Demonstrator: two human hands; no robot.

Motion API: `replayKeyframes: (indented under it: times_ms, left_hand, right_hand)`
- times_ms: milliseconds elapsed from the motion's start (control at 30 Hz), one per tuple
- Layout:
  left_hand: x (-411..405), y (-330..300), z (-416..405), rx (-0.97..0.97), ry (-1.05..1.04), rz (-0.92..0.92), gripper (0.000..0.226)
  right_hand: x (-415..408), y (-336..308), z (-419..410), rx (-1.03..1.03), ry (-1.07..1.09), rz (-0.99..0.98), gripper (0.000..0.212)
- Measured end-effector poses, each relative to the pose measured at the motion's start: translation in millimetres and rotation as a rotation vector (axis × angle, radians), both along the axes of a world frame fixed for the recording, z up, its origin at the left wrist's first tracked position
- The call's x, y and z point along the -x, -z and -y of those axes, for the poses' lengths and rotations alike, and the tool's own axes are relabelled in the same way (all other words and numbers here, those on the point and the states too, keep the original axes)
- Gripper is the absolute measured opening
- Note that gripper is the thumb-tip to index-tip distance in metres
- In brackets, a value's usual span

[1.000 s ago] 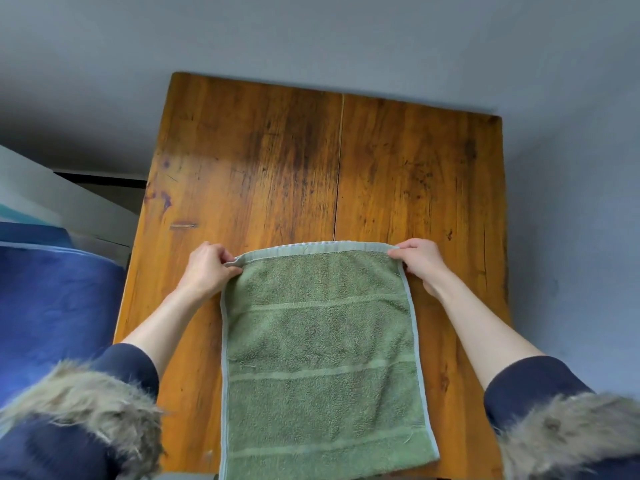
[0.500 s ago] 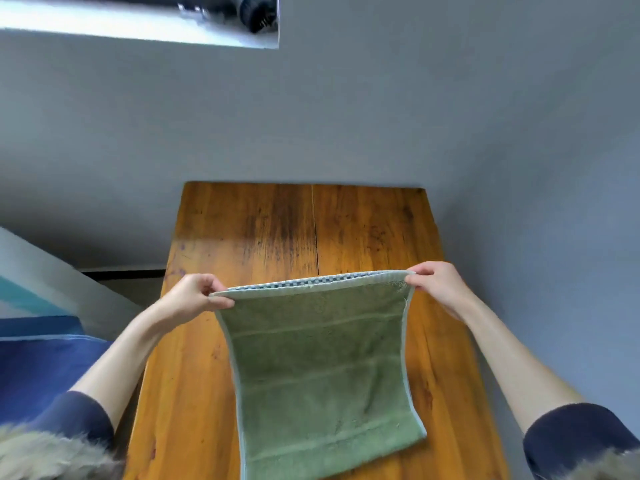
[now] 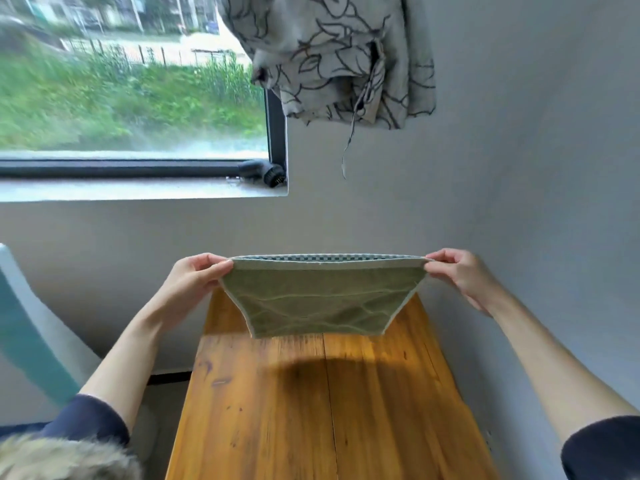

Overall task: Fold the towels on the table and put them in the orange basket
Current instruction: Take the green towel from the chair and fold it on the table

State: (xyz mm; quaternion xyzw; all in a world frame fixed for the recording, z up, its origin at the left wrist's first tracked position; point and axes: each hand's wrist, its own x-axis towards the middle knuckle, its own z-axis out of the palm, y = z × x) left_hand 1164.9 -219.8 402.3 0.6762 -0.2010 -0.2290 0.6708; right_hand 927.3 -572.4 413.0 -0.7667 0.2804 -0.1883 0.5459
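A green towel (image 3: pixel 320 301) is held up in the air above the far end of the wooden desk (image 3: pixel 322 410), clear of its surface. The towel's top edge is stretched taut and level between the two hands, and a band of blue checked cloth is seen along that edge, behind the green layer. The left hand (image 3: pixel 195 277) is at 9 o'clock from the towel, its grip closed on the upper left corner, with the thumb on the near face and the fingers curled over the far side. The right hand (image 3: pixel 457 273) is at 3 o'clock from the towel, its grip pinched shut on the upper right corner in the same manner. Below the held edge the cloth hangs and narrows, so that its lower hem is shorter in view than the top; whether the towel is already doubled over cannot be told for certain from this angle. A soft shadow (image 3: pixel 322 372) is cast on the desk at 6 o'clock from the towel. Both forearms are bare, and dark sleeves with a fur trim (image 3: pixel 65 459) are seen at the lower corners. At 12 o'clock a patterned curtain (image 3: pixel 339 53) is hung on the grey wall, and at 10 o'clock a window (image 3: pixel 131 81) onto blurred greenery is seen.
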Motion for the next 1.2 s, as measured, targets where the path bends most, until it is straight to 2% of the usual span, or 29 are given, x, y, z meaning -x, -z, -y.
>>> replayKeyframes:
  times_ms: [167,367,500,633,700,733,833,900,1000,1133,1200]
  left_hand:
    - [-0.9,-30.5,-1.8,0.079,-0.141,0.109,0.011]
    - [-2.4,-50.9,-1.8,0.081,-0.285,0.200,0.013]
    - [-4.1,-53.8,-1.2,0.075,-0.307,0.192,0.012]
    - [-7.5,-53.7,-7.9,-0.028,-0.254,0.258,0.009]
    - [-9.6,-53.8,-12.9,-0.070,-0.211,0.308,0.003]
    - [-10.6,-53.8,-14.9,-0.088,-0.189,0.347,0.004]
    - [-15.8,-51.4,-15.1,-0.217,-0.118,0.516,0.017]
    - [-22.9,-47.4,-10.0,-0.407,-0.096,0.646,0.019]
    - [-33.0,-41.7,1.6,-0.544,-0.130,0.746,0.009]
    - [-32.7,-36.2,16.2,-0.447,-0.298,0.767,0.006]
    - [-24.2,-24.6,15.6,-0.396,-0.311,0.727,0.005]
  right_hand:
    - [-14.0,-31.3,-2.0,-0.174,-0.043,0.203,0.026]
    - [-33.2,-44.6,-12.2,-0.224,0.025,0.340,0.014]
    - [-42.3,-45.6,-17.2,-0.223,0.068,0.333,0.013]
    - [-44.8,-46.0,-17.1,-0.170,0.046,0.258,0.012]
    - [-44.4,-47.0,-15.6,-0.099,0.037,0.224,0.015]
    - [-44.3,-46.9,-14.4,0.002,0.026,0.180,0.018]
    - [-47.1,-43.8,-14.1,0.510,-0.083,-0.076,0.032]
    - [-52.7,-39.8,-15.7,0.695,-0.139,-0.193,0.028]
    - [-66.6,-38.0,-17.7,0.756,-0.082,-0.222,0.026]
    - [-81.1,-34.5,-20.0,0.805,0.071,-0.127,0.023]
    - [-76.0,-25.3,-23.2,0.797,0.115,-0.075,0.021]
